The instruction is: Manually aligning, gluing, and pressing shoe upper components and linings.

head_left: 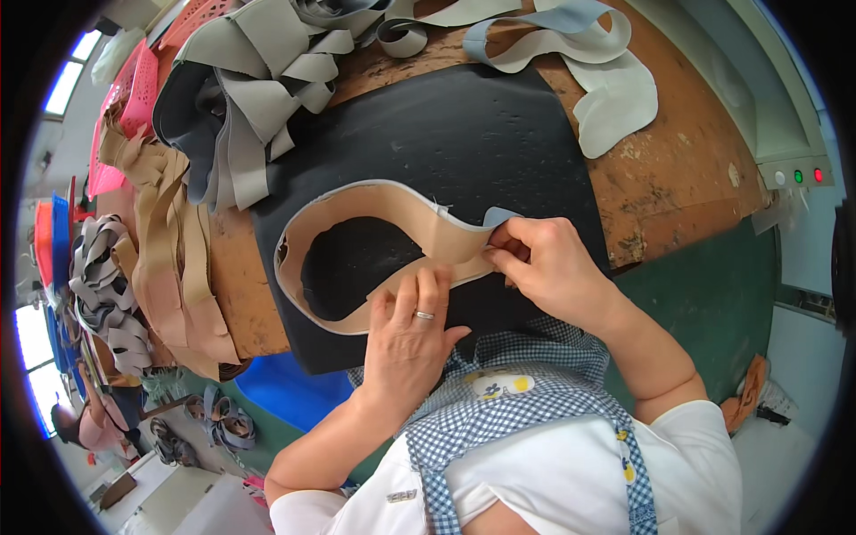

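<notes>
A tan, leather-like strip (308,241) with a pale grey edge lies curved into a loop on a black mat (446,125). Its ends come together at the right, where my right hand (553,267) pinches them between thumb and fingers. A small flap of its grey-blue outer face (499,216) shows by those fingertips. My left hand (406,334), with a ring on one finger, rests its outstretched fingers on the near side of the loop. What lies under those fingers is hidden.
Grey strips (241,89) are heaped at the back left, with tan strips (169,241) below them. Pale strips (615,98) curl at the back right of the worn wooden table (660,178). Pink baskets (138,94) stand far left. A machine housing with buttons (794,174) flanks the right.
</notes>
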`<state>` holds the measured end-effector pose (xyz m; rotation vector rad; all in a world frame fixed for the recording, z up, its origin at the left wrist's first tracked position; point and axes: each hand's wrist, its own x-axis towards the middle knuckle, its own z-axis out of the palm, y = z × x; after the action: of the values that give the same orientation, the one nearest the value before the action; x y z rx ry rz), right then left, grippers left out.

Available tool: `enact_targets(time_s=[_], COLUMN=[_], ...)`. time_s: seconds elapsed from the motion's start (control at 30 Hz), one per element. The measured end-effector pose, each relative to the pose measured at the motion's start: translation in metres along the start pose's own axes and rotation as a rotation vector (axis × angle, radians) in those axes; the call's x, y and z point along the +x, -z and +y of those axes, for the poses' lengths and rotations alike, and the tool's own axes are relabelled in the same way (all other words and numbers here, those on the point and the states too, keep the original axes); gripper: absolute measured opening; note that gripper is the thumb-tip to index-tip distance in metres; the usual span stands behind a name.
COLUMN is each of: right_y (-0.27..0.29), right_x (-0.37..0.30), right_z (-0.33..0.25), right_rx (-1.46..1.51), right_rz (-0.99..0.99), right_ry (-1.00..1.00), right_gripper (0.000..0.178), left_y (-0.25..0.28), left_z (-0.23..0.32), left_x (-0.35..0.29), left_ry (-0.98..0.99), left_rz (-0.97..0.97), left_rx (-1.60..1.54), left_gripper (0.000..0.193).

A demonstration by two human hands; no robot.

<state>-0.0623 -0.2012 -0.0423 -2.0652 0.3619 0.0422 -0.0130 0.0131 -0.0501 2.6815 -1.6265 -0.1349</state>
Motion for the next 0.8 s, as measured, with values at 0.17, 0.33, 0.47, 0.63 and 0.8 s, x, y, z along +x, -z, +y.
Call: enact_targets(time_s=[0.17, 0.33, 0.47, 0.63, 0.8], right_y=[-0.002, -0.007, -0.011, -0.014, -0.016], right_x=[0.000, 0.002, 0.001, -0.006, -0.012], right_z=[0.006, 0.011, 0.007, 0.006, 0.014], right_rx=[0.028, -0.011, -0.107, -0.221, -0.202], right_rz=[0.051, 0.084, 0.131, 0.168, 0.250], right_ry=[-0.005, 0.040, 0.073, 0.099, 0.180], right_gripper=[0.012, 0.010, 0.009, 0.011, 0.013], left_y=[0.004, 0.006, 0.004, 0.006, 0.008], left_z=[0.001, 0.001, 0.002, 0.008, 0.007], left_x=[0.004, 0.006, 0.006, 0.015, 0.021], left_ry=[-0.009, -0.024, -0.059, -0.033, -0.069], left_rz=[-0.008, -0.022, -0.008, -0.002, -0.033], left_rx=[0.009, 0.030, 0.149, 0.093, 0.123], left_gripper=[0.083, 0.082, 0.087, 0.086, 0.086])
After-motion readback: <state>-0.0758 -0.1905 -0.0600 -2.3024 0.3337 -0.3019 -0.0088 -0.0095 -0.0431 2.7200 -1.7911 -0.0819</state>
